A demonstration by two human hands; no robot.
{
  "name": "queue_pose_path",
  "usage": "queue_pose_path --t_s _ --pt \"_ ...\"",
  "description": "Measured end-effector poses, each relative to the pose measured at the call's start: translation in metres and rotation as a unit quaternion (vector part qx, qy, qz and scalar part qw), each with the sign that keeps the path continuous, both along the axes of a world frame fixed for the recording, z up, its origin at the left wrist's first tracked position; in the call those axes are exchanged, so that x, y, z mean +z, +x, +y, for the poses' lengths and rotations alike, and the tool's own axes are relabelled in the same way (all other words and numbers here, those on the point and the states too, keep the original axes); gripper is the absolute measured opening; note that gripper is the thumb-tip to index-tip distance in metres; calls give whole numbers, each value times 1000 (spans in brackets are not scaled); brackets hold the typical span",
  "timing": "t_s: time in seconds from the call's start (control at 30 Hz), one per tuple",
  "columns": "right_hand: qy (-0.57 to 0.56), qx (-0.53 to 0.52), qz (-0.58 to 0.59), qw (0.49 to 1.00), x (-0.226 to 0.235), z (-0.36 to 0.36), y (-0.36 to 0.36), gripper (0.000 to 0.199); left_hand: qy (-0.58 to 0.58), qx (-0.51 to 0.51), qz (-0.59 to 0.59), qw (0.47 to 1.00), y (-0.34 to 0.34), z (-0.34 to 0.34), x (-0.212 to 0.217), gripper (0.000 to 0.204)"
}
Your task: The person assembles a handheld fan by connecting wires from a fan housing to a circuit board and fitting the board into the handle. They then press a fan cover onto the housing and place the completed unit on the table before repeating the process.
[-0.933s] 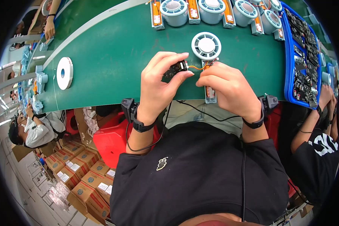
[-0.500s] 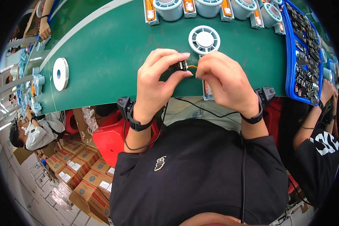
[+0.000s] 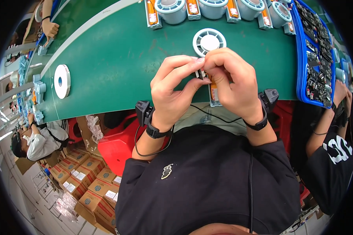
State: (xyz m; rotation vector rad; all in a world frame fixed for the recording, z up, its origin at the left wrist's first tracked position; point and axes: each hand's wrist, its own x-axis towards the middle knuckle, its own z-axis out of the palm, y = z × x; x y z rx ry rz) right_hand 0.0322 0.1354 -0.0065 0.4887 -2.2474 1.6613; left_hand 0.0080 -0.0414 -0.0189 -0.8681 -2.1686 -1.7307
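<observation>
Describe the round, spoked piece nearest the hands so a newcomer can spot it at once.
Over the green table, find the left hand and right hand close together. Just beyond them is a pale blue, white-centred spoked disc. Unlike the similar pieces lined up at the picture's top, it stands apart.

green tabletop point(image 3: 113, 66), white roll point(image 3: 66, 82) left, pale-blue vented housing point(image 3: 210, 42) mid-table, more housings point(image 3: 172, 15) beyond, blue trays point(image 3: 301, 70) right
</observation>
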Motion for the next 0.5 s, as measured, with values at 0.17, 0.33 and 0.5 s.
queue_pose_path --t_s 0.17,0.33,0.5 --pt "-141 5 -97 985 5 0 7 25 -18 -9 -10 1000 3 1 -2 47" --pt "-89 33 -85 992 5 7 6 33 -24 -4 -18 1000 2 -1 -2 47" --pt "-36 30 -94 994 10 9 8 34 -7 10 -6 1000 2 -1 -3 50"
